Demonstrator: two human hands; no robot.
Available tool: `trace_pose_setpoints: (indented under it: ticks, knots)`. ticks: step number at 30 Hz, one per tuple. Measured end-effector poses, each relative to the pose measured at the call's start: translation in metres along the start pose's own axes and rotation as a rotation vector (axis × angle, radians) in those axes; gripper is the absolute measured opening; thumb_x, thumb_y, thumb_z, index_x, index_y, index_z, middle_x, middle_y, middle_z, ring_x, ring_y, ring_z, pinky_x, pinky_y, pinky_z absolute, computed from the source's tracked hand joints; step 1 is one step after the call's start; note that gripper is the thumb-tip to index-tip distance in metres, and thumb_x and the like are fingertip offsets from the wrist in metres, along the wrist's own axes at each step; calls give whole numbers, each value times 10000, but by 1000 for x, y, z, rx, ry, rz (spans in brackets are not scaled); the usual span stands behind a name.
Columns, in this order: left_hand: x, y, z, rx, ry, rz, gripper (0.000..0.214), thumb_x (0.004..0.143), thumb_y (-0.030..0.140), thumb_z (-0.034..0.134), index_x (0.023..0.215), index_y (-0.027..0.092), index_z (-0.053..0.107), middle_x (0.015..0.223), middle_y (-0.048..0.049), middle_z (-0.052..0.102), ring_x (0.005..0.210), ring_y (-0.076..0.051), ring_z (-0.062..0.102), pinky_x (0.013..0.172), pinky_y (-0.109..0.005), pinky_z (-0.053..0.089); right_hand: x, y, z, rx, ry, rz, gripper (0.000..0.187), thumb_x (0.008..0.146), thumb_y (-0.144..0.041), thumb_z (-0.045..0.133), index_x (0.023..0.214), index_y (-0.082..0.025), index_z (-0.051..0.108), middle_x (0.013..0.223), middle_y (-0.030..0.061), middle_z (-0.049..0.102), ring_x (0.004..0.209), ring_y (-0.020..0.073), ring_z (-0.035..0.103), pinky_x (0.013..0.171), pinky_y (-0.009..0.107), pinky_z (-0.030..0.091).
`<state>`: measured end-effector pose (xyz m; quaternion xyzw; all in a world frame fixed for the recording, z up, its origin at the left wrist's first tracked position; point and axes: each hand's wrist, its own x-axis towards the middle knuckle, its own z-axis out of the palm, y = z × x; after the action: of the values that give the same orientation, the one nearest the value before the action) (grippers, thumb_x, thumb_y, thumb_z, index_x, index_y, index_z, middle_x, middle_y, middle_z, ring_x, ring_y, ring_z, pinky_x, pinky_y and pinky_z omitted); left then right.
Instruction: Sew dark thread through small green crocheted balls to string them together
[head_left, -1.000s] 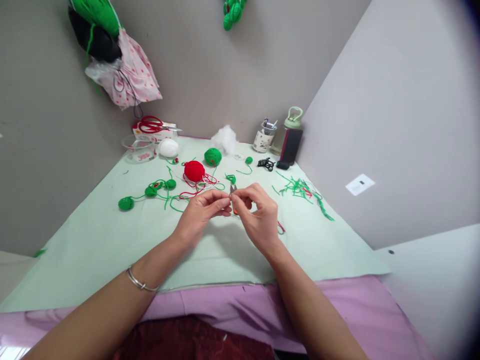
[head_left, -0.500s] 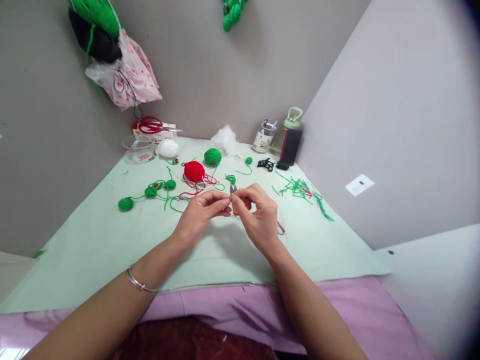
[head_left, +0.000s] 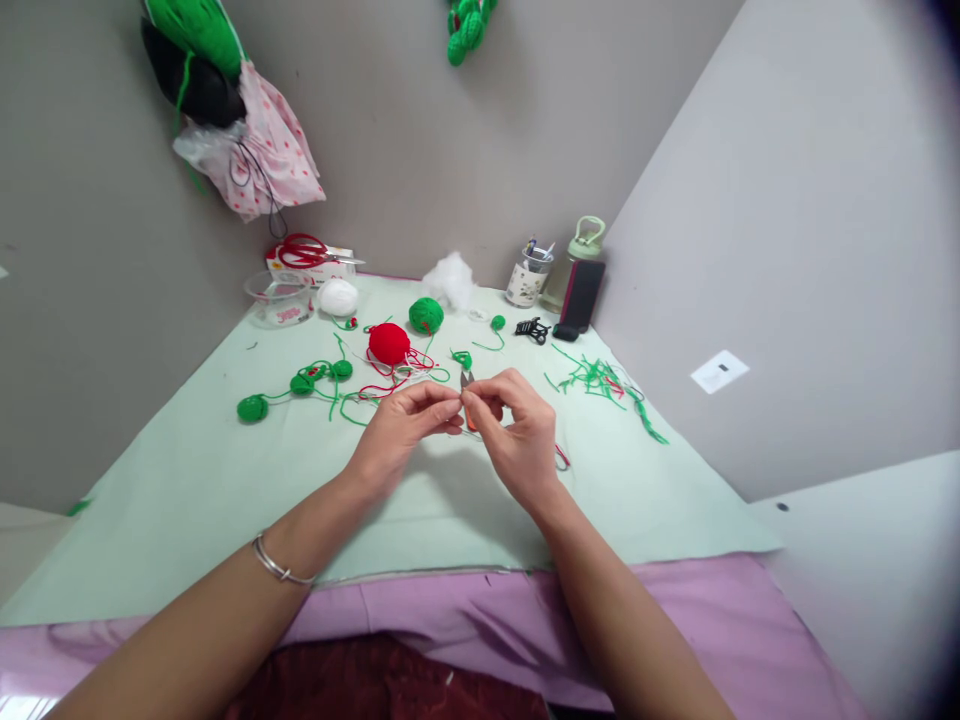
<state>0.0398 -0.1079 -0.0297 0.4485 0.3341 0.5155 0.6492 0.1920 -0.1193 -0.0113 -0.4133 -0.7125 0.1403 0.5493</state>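
Note:
My left hand (head_left: 397, 432) and my right hand (head_left: 514, 435) meet fingertip to fingertip above the pale green cloth (head_left: 187, 480), both pinched shut. Between them sits something small that I cannot make out. Small thread snips (head_left: 466, 381) with metal tips stick up just behind the fingertips, an orange part showing below. A red yarn ball (head_left: 388, 343) with loose red strands lies just beyond my left hand. A green yarn ball (head_left: 425, 314) sits behind it. A silver bangle (head_left: 279, 566) circles my left wrist.
Several small green crocheted balls (head_left: 252, 407) on strands lie at left, green yarn scraps (head_left: 600, 378) at right. At the back stand a clear bowl (head_left: 278, 298), a white ball (head_left: 337, 296), red scissors (head_left: 303, 250), white stuffing (head_left: 448, 275), a pen cup (head_left: 526, 277), a bottle (head_left: 577, 265) and a hair clip (head_left: 532, 327).

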Motion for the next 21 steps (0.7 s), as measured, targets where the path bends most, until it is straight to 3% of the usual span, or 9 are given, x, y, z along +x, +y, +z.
trace_pose_setpoints:
  ticks: [21]
  knots:
    - [-1, 4, 0, 114, 43, 115, 169, 761, 343, 794, 793, 188, 735, 725, -9, 683, 675, -146, 616, 710, -291, 509, 1, 6, 0, 40, -7, 17, 63, 890, -197, 682, 878, -203, 744, 774, 20, 653, 651, 132, 578, 607, 279, 486]
